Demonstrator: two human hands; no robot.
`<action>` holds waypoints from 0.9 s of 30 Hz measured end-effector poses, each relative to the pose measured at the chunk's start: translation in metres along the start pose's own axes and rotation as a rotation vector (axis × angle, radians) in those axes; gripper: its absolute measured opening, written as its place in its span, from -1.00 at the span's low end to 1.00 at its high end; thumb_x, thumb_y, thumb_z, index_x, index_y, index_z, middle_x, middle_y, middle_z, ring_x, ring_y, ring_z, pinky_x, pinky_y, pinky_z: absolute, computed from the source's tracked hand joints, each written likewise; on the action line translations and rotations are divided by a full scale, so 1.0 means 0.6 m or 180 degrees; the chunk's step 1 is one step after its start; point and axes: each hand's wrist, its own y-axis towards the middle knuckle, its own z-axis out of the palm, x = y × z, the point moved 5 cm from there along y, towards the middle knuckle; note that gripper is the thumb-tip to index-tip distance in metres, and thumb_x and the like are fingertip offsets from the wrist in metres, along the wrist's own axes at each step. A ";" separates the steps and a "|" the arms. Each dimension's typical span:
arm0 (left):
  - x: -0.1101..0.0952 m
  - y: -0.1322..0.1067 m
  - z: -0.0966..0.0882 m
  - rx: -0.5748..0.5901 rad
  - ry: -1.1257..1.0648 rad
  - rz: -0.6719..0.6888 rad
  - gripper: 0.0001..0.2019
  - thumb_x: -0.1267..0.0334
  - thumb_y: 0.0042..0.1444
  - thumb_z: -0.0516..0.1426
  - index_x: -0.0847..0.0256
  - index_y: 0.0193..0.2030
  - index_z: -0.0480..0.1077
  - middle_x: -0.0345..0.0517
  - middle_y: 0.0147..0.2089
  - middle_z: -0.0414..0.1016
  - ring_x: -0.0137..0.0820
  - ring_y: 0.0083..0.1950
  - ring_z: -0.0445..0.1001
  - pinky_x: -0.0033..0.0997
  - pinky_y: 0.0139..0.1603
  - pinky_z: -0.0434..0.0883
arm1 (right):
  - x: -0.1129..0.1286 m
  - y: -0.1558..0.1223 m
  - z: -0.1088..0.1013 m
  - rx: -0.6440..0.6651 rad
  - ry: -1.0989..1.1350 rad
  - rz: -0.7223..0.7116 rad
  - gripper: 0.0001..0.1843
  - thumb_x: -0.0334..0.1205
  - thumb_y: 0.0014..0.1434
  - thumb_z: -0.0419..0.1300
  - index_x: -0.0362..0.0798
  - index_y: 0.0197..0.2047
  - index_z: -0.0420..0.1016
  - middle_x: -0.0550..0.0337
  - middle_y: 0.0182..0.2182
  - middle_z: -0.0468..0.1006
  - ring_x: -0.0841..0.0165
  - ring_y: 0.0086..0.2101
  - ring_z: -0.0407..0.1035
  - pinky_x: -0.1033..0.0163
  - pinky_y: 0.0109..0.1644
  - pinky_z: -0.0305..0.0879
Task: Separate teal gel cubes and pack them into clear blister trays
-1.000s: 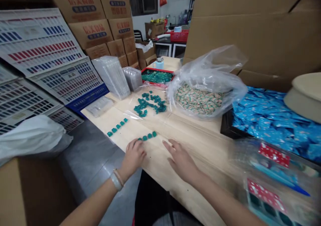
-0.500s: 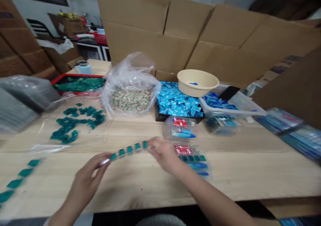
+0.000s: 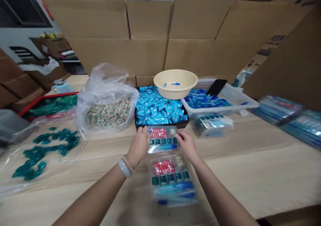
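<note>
A clear plastic tray (image 3: 163, 147) lies in front of the box of blue packets. In it are a red patterned packet (image 3: 158, 132), a row of dark green squares (image 3: 164, 141) and a blue pen-like piece (image 3: 167, 147). My left hand (image 3: 138, 144) is closed at the tray's left edge, its thumb near the row. My right hand (image 3: 186, 143) pinches the right edge near the upper corner. Closer to me, slightly blurred, sits a second filled tray (image 3: 173, 182) that looks stacked, with the same kinds of contents.
Behind stand a black box of blue packets (image 3: 160, 107), a cream bowl (image 3: 175, 92) and a white basket (image 3: 223, 109) of blue pieces. Leftward are a plastic bag (image 3: 107, 99) of small wrapped pieces and loose green pieces (image 3: 45, 149). More filled trays (image 3: 209, 125) lie right.
My view has swung right. Both hands have moved from holding a strip of green squares over the table to the far tray, where a green row now lies.
</note>
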 end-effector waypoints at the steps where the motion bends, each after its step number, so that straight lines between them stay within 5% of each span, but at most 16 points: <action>1: -0.004 -0.006 -0.002 -0.0100 -0.0091 0.0090 -0.68 0.31 0.09 -0.04 0.30 0.00 0.20 0.05 -0.13 0.28 -0.31 -0.11 0.32 -0.30 -0.09 0.29 | -0.003 -0.004 -0.002 -0.0014 0.0043 -0.0036 -0.65 -0.04 -0.11 0.15 -0.10 -0.31 0.48 0.11 -0.45 0.47 0.29 -0.42 0.32 0.17 -0.34 0.27; 5: -0.007 -0.016 0.004 -0.0344 -0.0814 0.0175 -0.67 0.33 0.04 0.01 0.20 -0.01 0.19 0.00 -0.08 0.22 -0.33 -0.07 0.28 -0.29 -0.08 0.31 | -0.009 -0.014 -0.011 0.0109 0.0625 0.0112 -0.61 -0.05 -0.05 0.14 -0.10 -0.18 0.40 0.09 -0.32 0.45 0.32 -0.34 0.32 0.18 -0.25 0.26; 9: 0.009 -0.007 0.014 -0.0347 -0.1826 -0.0336 -0.61 0.34 -0.05 0.09 0.20 -0.03 0.18 -0.09 -0.16 0.25 -0.45 -0.24 0.32 -0.41 -0.23 0.35 | -0.010 -0.013 -0.007 0.0341 0.1283 0.0395 -0.62 -0.05 -0.06 0.16 -0.06 -0.19 0.32 0.15 -0.34 0.45 0.35 -0.36 0.32 0.21 -0.26 0.26; 13: -0.002 0.002 0.020 0.0136 -0.2661 -0.0642 -0.62 0.30 -0.09 0.12 0.28 -0.09 0.19 -0.19 -0.34 0.29 -0.48 -0.33 0.32 -0.44 -0.26 0.33 | -0.012 -0.005 -0.009 0.0282 0.1398 0.0445 -0.62 -0.04 -0.12 0.21 -0.04 -0.24 0.32 0.18 -0.36 0.44 0.36 -0.35 0.31 0.22 -0.23 0.25; 19: -0.017 0.016 0.031 0.0554 -0.3668 -0.0669 -0.75 0.25 -0.04 0.11 0.24 -0.21 0.20 -0.20 -0.29 0.32 -0.52 -0.31 0.33 -0.51 -0.29 0.31 | -0.004 0.010 -0.016 0.0264 0.1775 0.0753 -0.51 -0.10 -0.21 0.29 -0.03 -0.15 0.36 0.20 -0.33 0.46 0.37 -0.32 0.33 0.23 -0.20 0.26; 23: -0.012 0.031 0.052 0.0828 -0.4623 -0.1264 -0.68 0.25 -0.10 0.17 0.24 -0.20 0.22 -0.18 -0.34 0.37 -0.48 -0.36 0.38 -0.47 -0.34 0.34 | 0.034 0.027 -0.019 0.0457 0.2286 0.1127 -0.61 -0.15 -0.27 0.33 -0.05 -0.29 0.43 0.25 -0.39 0.50 0.42 -0.40 0.36 0.31 -0.29 0.27; 27: -0.034 0.050 0.029 0.0796 -0.4942 -0.1275 -0.70 0.30 -0.12 0.19 0.24 -0.20 0.26 -0.19 -0.34 0.40 -0.47 -0.36 0.40 -0.45 -0.31 0.35 | 0.104 0.041 -0.042 0.0528 0.2488 0.1169 -0.63 -0.19 -0.27 0.33 0.01 -0.31 0.40 0.35 -0.46 0.50 0.47 -0.51 0.36 0.35 -0.39 0.28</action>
